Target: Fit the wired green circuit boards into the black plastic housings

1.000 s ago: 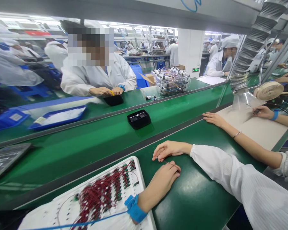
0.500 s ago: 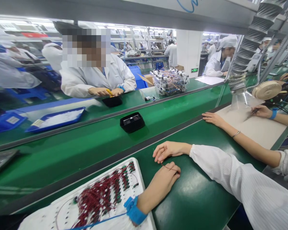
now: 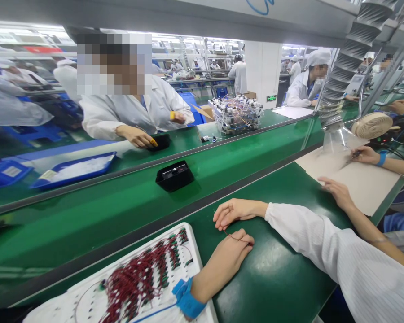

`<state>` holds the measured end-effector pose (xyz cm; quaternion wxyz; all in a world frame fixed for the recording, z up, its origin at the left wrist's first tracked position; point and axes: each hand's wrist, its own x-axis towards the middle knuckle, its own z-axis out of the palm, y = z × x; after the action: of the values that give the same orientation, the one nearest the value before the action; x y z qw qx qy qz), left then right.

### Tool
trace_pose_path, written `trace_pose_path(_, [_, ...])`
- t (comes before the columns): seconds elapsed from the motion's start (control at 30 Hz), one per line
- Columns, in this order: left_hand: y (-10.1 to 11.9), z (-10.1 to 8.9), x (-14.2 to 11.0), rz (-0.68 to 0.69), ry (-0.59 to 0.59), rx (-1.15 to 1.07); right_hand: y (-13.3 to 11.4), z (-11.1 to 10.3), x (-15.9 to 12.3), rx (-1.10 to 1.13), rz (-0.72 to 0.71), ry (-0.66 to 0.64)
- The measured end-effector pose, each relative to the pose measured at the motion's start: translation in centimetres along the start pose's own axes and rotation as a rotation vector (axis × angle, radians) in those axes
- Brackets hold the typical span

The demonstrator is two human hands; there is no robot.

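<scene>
My left hand, with a blue wrist strap, rests on the green bench beside the white tray. Its fingers are curled closed around one end of a thin dark red wire. The wire arcs over to my right hand, whose bent fingers pinch the other end just beyond. What sits at the wire's ends is hidden by the fingers. Left of my left hand lies the white tray, holding bundles of red wires with small green parts standing in rows.
A black plastic housing rides on the green conveyor belt. Opposite, a co-worker handles another black housing near blue trays. To my right, another person's hands are by a beige sheet, a small fan and a ducted hose.
The black housing on the belt has shifted left. The co-worker opposite has moved one hand away from their housing. The neighbour's hand at right has drawn back rightward. My hands barely moved.
</scene>
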<state>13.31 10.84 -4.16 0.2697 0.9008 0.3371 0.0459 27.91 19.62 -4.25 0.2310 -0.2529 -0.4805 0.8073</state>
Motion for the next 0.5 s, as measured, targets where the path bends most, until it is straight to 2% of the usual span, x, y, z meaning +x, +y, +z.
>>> trace_pose_path(0.2, [0.0, -0.1, 0.0, -0.02, -0.024, 0.022, 0.6, -1.1, 0.9, 0.016, 0.027, -0.038])
trace_pose_path(0.5, [0.4, -0.4, 0.0, -0.027, -0.04, 0.03, 1.3, -2.1, 1.2, -0.086, -0.024, -0.112])
